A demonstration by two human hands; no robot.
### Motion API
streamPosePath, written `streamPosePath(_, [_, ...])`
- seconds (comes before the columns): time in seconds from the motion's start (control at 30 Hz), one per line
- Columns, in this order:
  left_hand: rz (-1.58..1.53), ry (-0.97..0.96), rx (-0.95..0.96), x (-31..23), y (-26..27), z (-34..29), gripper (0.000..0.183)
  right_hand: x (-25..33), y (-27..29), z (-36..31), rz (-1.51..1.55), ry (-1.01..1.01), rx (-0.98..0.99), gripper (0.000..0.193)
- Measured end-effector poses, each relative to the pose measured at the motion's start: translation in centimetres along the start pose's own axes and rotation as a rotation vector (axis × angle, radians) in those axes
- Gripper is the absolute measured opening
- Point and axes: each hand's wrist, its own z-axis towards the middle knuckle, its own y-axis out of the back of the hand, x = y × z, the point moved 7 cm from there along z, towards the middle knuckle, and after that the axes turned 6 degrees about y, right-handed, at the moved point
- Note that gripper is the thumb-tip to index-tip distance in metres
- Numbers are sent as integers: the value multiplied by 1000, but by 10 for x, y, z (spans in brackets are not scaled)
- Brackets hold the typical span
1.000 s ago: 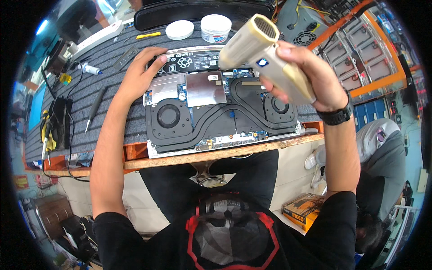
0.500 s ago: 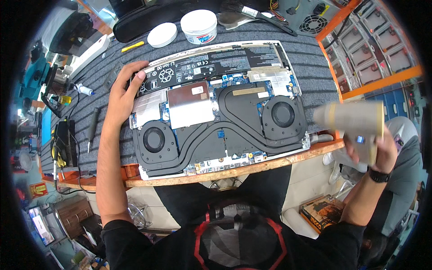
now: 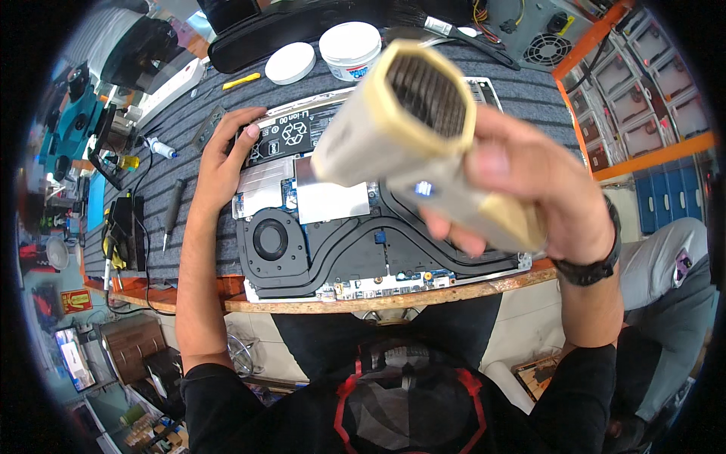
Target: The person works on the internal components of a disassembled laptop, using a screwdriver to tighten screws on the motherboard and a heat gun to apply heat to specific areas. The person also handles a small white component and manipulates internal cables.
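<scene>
An opened laptop lies bottom up on the bench, showing its black battery, a left cooling fan, and dark heat pipes. My left hand grips its far left corner, thumb on the battery's end and fingers over the edge. In my right hand is a beige handheld blower with a yellow-rimmed, slatted rear end and a small lit display. It is held tilted above the laptop, its narrower end toward the silver plate. The blower and hand hide the laptop's right fan and much of its right half.
Behind the laptop stand a white tub and a round white lid, with a brush to their right. A yellow pry tool and a screwdriver lie leftward. Another person's leg is at the right.
My right hand has brought the blower from beyond the laptop's right side up and left over it. My left hand stays on the corner; the whole view has shifted slightly.
</scene>
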Motion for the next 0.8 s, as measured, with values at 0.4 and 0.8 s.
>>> streamPosePath(0.4, [66, -22, 12, -8, -1, -2, 34, -22, 159, -138, -372, 79, -266, 61])
streamPosePath(0.8, [56, 20, 2, -7, 0, -4, 33, -14, 136, -171, -439, 271, -524, 44])
